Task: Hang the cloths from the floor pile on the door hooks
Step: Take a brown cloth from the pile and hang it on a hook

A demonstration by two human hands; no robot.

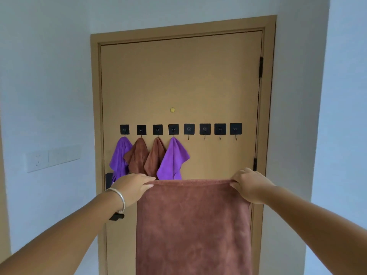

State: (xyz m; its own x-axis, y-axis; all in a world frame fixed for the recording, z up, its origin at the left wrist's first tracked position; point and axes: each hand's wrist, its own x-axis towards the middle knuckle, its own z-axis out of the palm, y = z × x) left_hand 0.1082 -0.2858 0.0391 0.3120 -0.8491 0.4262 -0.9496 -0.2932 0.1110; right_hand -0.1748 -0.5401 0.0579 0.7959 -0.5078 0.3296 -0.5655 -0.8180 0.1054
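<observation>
- Left hand [133, 185] and right hand [250, 185] each pinch a top corner of brown cloth [193, 225], spread flat before door [178, 76].
- Cloth sits below the four free hooks [212, 129]; four hung cloths [147, 157] left of those.

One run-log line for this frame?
left hand: grips brown cloth | right hand: grips it | cloth spread below free hooks

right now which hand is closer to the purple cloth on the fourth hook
Left. The left hand pinches the brown cloth's top corner just below that purple cloth's hem; the right hand grips the other corner, farther right, under the empty hooks.
</observation>
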